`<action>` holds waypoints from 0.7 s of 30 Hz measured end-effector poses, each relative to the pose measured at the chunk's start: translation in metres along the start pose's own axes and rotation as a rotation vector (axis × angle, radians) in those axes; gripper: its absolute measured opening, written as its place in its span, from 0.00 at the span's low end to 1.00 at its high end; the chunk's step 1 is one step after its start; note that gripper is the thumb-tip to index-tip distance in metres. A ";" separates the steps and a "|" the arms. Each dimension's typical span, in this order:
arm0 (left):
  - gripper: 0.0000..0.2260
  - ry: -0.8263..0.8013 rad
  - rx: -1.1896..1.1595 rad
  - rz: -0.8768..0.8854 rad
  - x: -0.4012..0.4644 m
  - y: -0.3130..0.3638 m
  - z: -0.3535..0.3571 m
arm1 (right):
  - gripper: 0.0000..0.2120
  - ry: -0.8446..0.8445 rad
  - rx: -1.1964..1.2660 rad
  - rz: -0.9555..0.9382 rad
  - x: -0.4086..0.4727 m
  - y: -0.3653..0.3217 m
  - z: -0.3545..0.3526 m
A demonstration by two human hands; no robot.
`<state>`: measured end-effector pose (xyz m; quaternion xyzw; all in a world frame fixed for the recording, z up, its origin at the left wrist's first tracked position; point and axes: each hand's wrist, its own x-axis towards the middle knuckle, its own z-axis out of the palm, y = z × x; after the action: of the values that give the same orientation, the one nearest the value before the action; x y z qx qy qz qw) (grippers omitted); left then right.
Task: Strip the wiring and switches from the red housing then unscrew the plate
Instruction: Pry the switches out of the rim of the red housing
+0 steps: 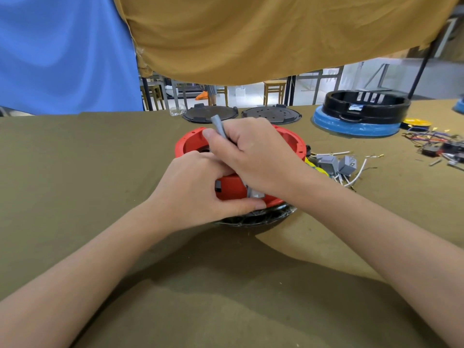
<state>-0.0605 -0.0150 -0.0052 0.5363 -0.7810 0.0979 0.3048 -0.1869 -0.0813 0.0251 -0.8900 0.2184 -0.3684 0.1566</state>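
- Left hand (198, 189) grips the near edge of the red housing (229, 189), thumb curled along the near rim and fingers tucked over the top.
- Right hand (253, 156) is closed in a fist round a grey tool handle (218, 125), whose end sticks up past the thumb; the working end is hidden behind the hands, so what it touches cannot be told.
- Both forearms reach in from the near edge across the olive-covered counter (75, 172).
- Red housing sits near the middle of the counter, open side up, on a black rim (256, 217) that shows beneath its near edge.
- Just right of the housing lies a bunch of loose parts: grey switch blocks (336, 164), white wires (356, 175) and a bit of yellow.
- Farther right, by the counter's right edge, is a tangle of coloured wires (431, 139) and small dark parts.
- Beyond the housing two dark round lids (209, 114) lie flat side by side.
- To the far right a black ring-shaped shell (366, 106) rests on a blue base (356, 126), with a yellow disc (415, 122) just beside it.
- Tan cloth (251, 33) and blue cloth (62, 51) hang above the far edge.
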 end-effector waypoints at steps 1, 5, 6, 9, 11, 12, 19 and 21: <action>0.26 0.000 0.004 0.004 0.000 0.000 0.000 | 0.23 -0.017 -0.010 0.000 0.001 0.000 -0.001; 0.26 -0.013 0.007 0.010 0.000 0.000 0.000 | 0.24 -0.021 0.002 -0.017 0.004 0.000 0.000; 0.26 -0.026 0.009 0.007 0.001 0.000 0.000 | 0.25 0.013 0.048 -0.011 0.002 0.002 0.000; 0.27 -0.037 0.046 0.000 0.001 -0.002 0.001 | 0.24 0.216 0.297 0.048 -0.004 0.011 -0.004; 0.27 -0.020 0.055 0.007 0.000 -0.003 0.000 | 0.25 0.341 0.390 0.077 -0.008 0.019 -0.011; 0.26 -0.022 0.050 0.010 0.000 -0.003 0.000 | 0.26 0.375 0.391 0.079 -0.010 0.023 -0.014; 0.18 0.040 -0.116 0.032 -0.003 -0.002 0.000 | 0.23 0.425 0.298 0.018 -0.023 0.024 -0.011; 0.15 0.060 -0.181 0.057 -0.003 -0.001 0.001 | 0.21 0.449 0.302 0.032 -0.024 0.022 -0.006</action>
<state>-0.0592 -0.0132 -0.0081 0.4809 -0.7920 0.0516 0.3724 -0.2128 -0.0891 0.0056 -0.7490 0.2044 -0.5823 0.2410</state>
